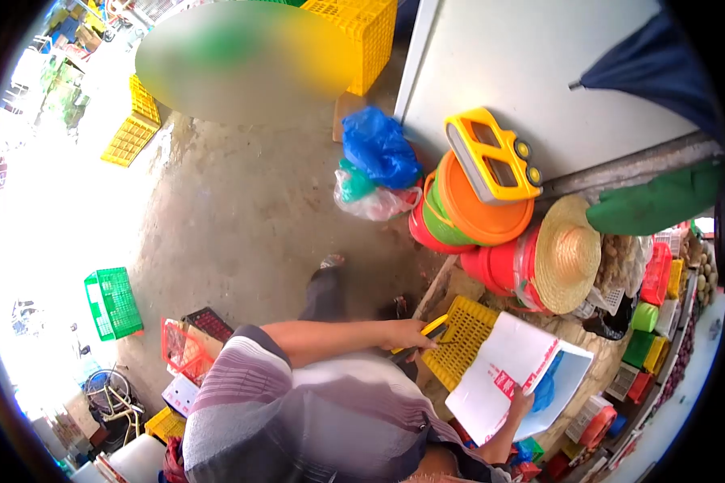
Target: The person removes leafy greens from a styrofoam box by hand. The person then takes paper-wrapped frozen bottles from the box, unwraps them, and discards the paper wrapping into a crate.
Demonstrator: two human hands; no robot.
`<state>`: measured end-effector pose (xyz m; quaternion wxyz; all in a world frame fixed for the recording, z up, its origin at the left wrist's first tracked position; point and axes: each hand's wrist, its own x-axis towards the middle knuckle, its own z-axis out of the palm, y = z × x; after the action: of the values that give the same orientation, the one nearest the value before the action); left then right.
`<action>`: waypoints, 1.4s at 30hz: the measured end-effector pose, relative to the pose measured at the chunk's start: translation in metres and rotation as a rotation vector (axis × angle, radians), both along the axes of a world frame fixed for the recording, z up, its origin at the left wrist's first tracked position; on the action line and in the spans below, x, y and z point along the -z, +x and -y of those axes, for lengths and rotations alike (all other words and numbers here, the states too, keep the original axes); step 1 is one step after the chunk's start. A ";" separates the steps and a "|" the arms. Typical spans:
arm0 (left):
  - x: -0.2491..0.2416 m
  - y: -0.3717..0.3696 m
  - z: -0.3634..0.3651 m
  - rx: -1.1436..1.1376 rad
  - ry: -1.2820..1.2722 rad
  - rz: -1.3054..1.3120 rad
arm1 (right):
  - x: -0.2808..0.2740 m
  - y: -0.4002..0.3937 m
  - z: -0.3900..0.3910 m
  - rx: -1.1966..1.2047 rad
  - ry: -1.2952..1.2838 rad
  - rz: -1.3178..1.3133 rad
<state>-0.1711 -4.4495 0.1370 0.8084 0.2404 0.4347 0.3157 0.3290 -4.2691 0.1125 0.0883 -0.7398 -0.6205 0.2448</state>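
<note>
- Right hand (520, 400) pinching the near edge of a flat white cardboard box with red print (507, 374), fingers closed round its rim; box tilted up, right of centre, leaning over a yellow slatted plastic crate (459, 338).
- Left hand (407, 332) closed round a slim yellow-handled tool (431, 328), possibly a cutter; too small to confirm.
- Box likely light, stiff yet easily creased; best gripped at the edges, both sides.
- Long axis running from near-left to far-right, open flap with blue lining (549, 388) facing right.
- Tool pointing right, toward the crate.
- Straw hat (568, 253) and stacked red and orange tubs (479, 205) beyond.
</note>
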 end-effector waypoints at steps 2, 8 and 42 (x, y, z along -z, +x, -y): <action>0.020 -0.026 0.019 -0.041 -0.037 0.037 | -0.008 -0.041 0.032 0.004 0.015 -0.042; 0.024 -0.110 0.073 -0.024 0.045 0.048 | 0.020 -0.167 0.123 0.001 0.062 -0.017; 0.097 -0.495 0.397 -0.073 -0.145 -0.122 | 0.151 -0.780 0.512 0.018 -0.079 0.060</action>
<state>-0.6661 -4.8468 0.0402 0.7837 0.1839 0.5133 0.2975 -0.4514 -4.7810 -0.0380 0.0428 -0.7551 -0.6061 0.2460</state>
